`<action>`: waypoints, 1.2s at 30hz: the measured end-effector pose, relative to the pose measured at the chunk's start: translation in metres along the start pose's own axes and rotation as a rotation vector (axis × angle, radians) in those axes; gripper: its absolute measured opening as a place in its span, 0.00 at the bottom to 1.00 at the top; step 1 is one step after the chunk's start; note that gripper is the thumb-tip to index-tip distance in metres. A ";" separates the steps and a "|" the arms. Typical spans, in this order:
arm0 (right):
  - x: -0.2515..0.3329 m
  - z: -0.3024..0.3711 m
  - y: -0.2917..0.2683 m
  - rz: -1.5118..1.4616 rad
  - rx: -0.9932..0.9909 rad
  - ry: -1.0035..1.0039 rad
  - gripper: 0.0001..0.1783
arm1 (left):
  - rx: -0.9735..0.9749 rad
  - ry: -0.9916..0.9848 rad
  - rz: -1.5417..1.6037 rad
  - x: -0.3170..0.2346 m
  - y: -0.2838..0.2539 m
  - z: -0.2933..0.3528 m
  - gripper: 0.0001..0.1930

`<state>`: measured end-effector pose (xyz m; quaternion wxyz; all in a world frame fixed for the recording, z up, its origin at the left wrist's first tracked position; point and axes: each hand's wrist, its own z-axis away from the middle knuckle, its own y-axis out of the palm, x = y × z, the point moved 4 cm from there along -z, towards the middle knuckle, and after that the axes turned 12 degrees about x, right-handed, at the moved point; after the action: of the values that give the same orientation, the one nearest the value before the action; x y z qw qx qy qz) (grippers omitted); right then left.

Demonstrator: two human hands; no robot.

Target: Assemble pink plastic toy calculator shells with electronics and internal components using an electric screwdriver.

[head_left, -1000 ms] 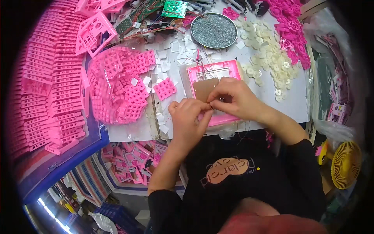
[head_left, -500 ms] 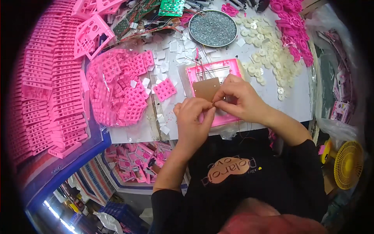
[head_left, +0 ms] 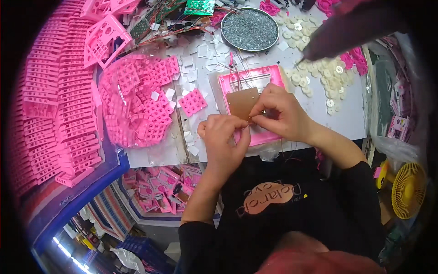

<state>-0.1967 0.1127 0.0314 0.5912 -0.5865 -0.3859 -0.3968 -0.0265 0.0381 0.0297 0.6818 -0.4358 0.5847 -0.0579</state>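
Note:
A pink plastic casing point(head_left: 267, 137) lies in front of me, and a brown circuit board point(head_left: 242, 102) with thin wires point(head_left: 237, 78) rests over it. At the board's lower edge, my left hand point(head_left: 226, 137) has thumb and forefinger brought together. My right hand point(head_left: 280, 114) pinches at the same spot, its fingertips nearly touching the left ones. Something tiny is between the fingertips, too small to name.
A round dish of small screws point(head_left: 250, 29) stands beyond the casing. Cream plastic discs point(head_left: 326, 80) lie to the right. A bag of pink keypads point(head_left: 137, 100) and stacked pink frames point(head_left: 68, 100) fill the left. A blurred dark tapering object point(head_left: 356, 29) juts in at upper right.
A dark tapering object has come into view at the upper right, over the discs. Both hands stay at the board's lower edge with only slight finger movement.

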 end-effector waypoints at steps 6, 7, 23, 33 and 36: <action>0.000 0.002 0.002 -0.073 0.004 0.081 0.06 | -0.027 0.020 -0.027 -0.004 0.000 -0.001 0.07; 0.003 0.001 0.001 -0.046 0.006 0.065 0.06 | -0.030 0.022 -0.021 -0.004 0.000 -0.001 0.07; 0.017 0.017 0.023 0.287 -0.117 -0.259 0.12 | -0.054 -0.001 0.177 0.003 0.006 0.001 0.04; 0.011 0.018 0.021 0.262 -0.198 -0.282 0.11 | 0.052 -0.128 0.358 0.004 0.002 -0.003 0.03; 0.014 0.015 0.020 0.198 -0.190 -0.255 0.11 | 0.059 -0.145 0.470 0.006 0.003 -0.001 0.03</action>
<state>-0.1725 0.1274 0.0365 0.5157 -0.7204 -0.3591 -0.2936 -0.0263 0.0361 0.0237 0.7291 -0.2707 0.6177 0.1168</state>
